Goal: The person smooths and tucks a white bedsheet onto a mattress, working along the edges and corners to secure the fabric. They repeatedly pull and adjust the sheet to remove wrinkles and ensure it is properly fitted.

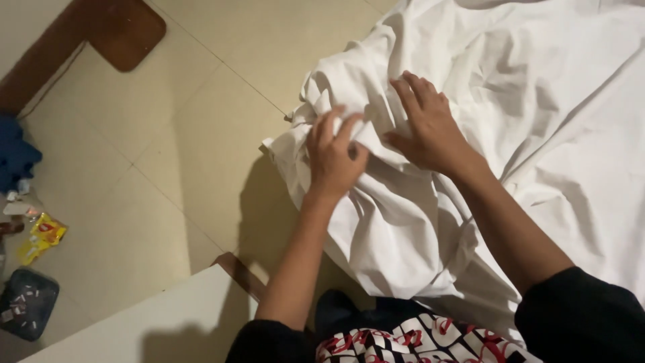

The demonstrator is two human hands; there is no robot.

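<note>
Hands (pixel 376 141) bunch white sheet (pixel 537 114) above tiled floor (pixel 168 154).

The white sheet (pixel 537 101) runs past the top and right edges.

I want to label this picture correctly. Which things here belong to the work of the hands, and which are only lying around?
In the work:
- large white crumpled cloth sheet
- left hand, pinching a fold of it
- right hand, spread flat on it

Lying around:
- small yellow packets on the floor
- blue cloth
- dark tray
- brown wooden board
</note>
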